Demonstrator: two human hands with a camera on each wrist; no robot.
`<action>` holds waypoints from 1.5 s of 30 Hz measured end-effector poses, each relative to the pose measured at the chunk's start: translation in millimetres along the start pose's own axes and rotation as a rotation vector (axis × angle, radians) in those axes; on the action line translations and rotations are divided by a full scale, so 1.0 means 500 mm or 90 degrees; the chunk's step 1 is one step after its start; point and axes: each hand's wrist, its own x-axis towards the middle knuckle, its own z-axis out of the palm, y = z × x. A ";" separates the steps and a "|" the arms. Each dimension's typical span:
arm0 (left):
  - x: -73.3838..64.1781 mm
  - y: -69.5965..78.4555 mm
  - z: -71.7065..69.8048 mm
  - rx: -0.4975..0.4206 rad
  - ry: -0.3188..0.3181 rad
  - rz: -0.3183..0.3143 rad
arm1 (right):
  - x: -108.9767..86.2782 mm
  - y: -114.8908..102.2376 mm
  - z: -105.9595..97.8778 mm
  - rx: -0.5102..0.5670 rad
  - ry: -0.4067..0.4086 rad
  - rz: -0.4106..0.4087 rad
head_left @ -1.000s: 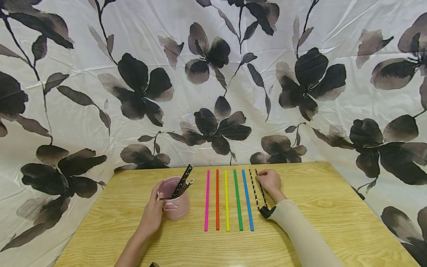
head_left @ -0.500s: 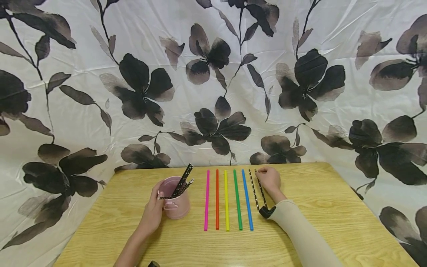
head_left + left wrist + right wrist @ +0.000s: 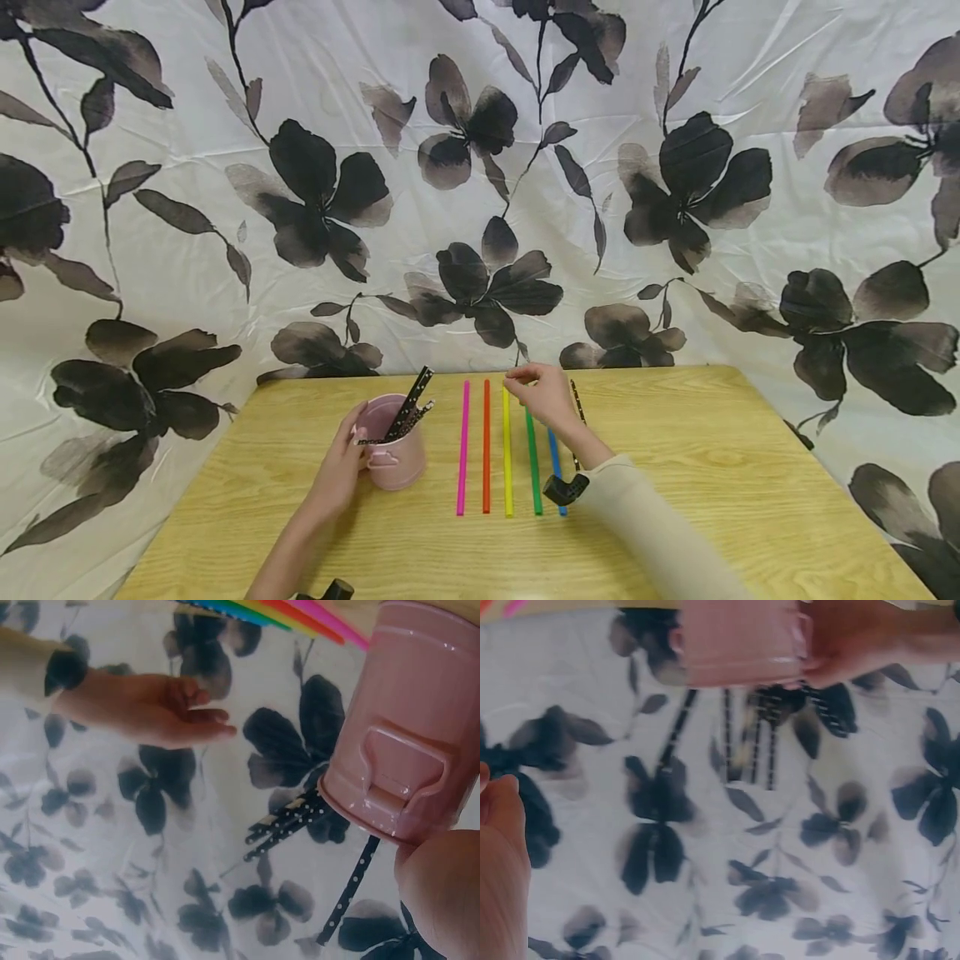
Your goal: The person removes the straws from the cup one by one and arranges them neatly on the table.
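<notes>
The pink cup [image 3: 397,468] is held upright at the left end of the row, its side gripped near the rim by the left hand [image 3: 341,471]. Several black dotted straws [image 3: 412,405] are held in it, leaned at different angles with their ends raised above the rim. To the right of the cup, separate coloured straws are laid out side by side on the wooden table [image 3: 682,433]: a magenta straw [image 3: 462,450], a red straw [image 3: 487,450], a yellow straw [image 3: 507,467], a green straw [image 3: 534,467] and a blue straw [image 3: 555,458]. Beyond the blue one, black dotted straw [image 3: 577,398] can be seen in part — whether one or two are laid there cannot be told, since the place is crossed by the right arm.

The right hand [image 3: 547,398] is poised above the far ends of the row, near the yellow and green straws. Its fingers are reached forward, loosely bent, and no straw is seen between them.

The step in hand is judged to be the fetching of another dotted straw from the cup, for the row's right end. If so, a reach across to the cup is called for, then a light pinch on one straw alone — with the cup kept steady.
</notes>
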 end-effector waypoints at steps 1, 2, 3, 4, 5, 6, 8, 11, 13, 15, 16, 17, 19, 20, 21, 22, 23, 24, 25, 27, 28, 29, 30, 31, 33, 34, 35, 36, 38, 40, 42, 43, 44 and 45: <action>0.001 0.001 -0.001 -0.014 -0.007 -0.002 | -0.005 -0.010 0.008 0.010 -0.016 -0.005; 0.003 0.001 -0.002 -0.028 -0.015 -0.003 | -0.010 -0.021 0.016 0.016 -0.034 -0.012; 0.004 0.001 -0.002 -0.037 -0.020 -0.003 | -0.015 -0.031 0.025 0.026 -0.050 -0.016; 0.004 0.001 -0.003 -0.045 -0.024 -0.005 | -0.021 -0.040 0.035 0.036 -0.065 -0.020; 0.003 0.001 -0.003 -0.052 -0.024 -0.006 | -0.027 -0.049 0.045 0.049 -0.080 -0.026; 0.003 0.001 -0.003 -0.061 -0.023 -0.007 | -0.034 -0.061 0.053 0.062 -0.096 -0.035; 0.001 0.001 -0.002 -0.079 -0.022 -0.009 | -0.051 -0.087 0.068 0.086 -0.123 -0.048; -0.004 0.001 0.001 -0.089 -0.010 -0.018 | -0.077 -0.126 0.084 0.115 -0.155 -0.057; -0.004 0.003 0.004 -0.101 -0.008 -0.026 | -0.086 -0.142 0.095 0.123 -0.157 -0.062; -0.002 0.008 0.007 -0.098 -0.002 -0.034 | -0.090 -0.149 0.105 0.136 -0.157 -0.064; 0.000 0.011 0.008 -0.097 0.001 -0.035 | -0.090 -0.150 0.110 0.143 -0.154 -0.069; 0.003 0.014 0.009 -0.092 0.005 -0.032 | -0.090 -0.151 0.115 0.151 -0.153 -0.073; 0.007 0.021 0.011 -0.095 0.014 -0.032 | -0.092 -0.151 0.123 0.159 -0.150 -0.083; 0.008 0.023 0.011 -0.094 0.019 -0.036 | -0.093 -0.153 0.125 0.160 -0.150 -0.087; 0.010 0.025 0.012 -0.099 0.024 -0.039 | -0.094 -0.154 0.127 0.162 -0.149 -0.092; 0.011 0.026 0.013 -0.105 0.028 -0.048 | -0.095 -0.155 0.129 0.162 -0.148 -0.098; 0.012 0.027 0.013 -0.109 0.029 -0.060 | -0.096 -0.155 0.131 0.164 -0.147 -0.105; 0.013 0.028 0.013 -0.115 0.030 -0.069 | -0.097 -0.156 0.133 0.167 -0.145 -0.112; 0.013 0.028 0.013 -0.117 0.031 -0.077 | -0.097 -0.156 0.135 0.170 -0.142 -0.118; 0.014 0.029 0.013 -0.105 0.030 -0.081 | -0.096 -0.157 0.137 0.171 -0.138 -0.131; 0.014 0.029 0.012 -0.099 0.028 -0.081 | -0.097 -0.157 0.138 0.171 -0.135 -0.136; 0.014 0.029 0.013 -0.092 0.025 -0.076 | -0.096 -0.156 0.140 0.171 -0.131 -0.142; 0.015 0.029 0.013 -0.085 0.026 -0.067 | -0.097 -0.156 0.140 0.170 -0.129 -0.143; 0.014 0.029 0.014 -0.080 0.024 -0.063 | -0.097 -0.156 0.140 0.168 -0.126 -0.143; 0.015 0.028 0.015 -0.067 0.021 -0.052 | -0.098 -0.157 0.139 0.166 -0.120 -0.140; 0.015 0.027 0.016 -0.067 0.021 -0.049 | -0.098 -0.158 0.137 0.168 -0.119 -0.135; 0.015 0.027 0.016 -0.064 0.026 -0.044 | -0.098 -0.159 0.135 0.171 -0.117 -0.133; 0.016 0.026 0.017 -0.058 0.032 -0.041 | -0.098 -0.160 0.133 0.178 -0.118 -0.131; 0.018 0.024 0.018 -0.057 0.044 -0.035 | -0.095 -0.162 0.126 0.202 -0.118 -0.134; 0.020 0.024 0.018 -0.063 0.057 -0.026 | -0.091 -0.164 0.118 0.236 -0.120 -0.137; 0.022 0.023 0.019 -0.063 0.067 -0.016 | -0.086 -0.166 0.108 0.277 -0.124 -0.142; 0.022 0.023 0.020 -0.064 0.071 -0.013 | -0.084 -0.168 0.102 0.295 -0.124 -0.141; 0.023 0.023 0.021 -0.065 0.074 -0.009 | -0.081 -0.170 0.096 0.311 -0.120 -0.144; 0.023 0.023 0.021 -0.066 0.078 -0.004 | -0.078 -0.173 0.090 0.328 -0.115 -0.146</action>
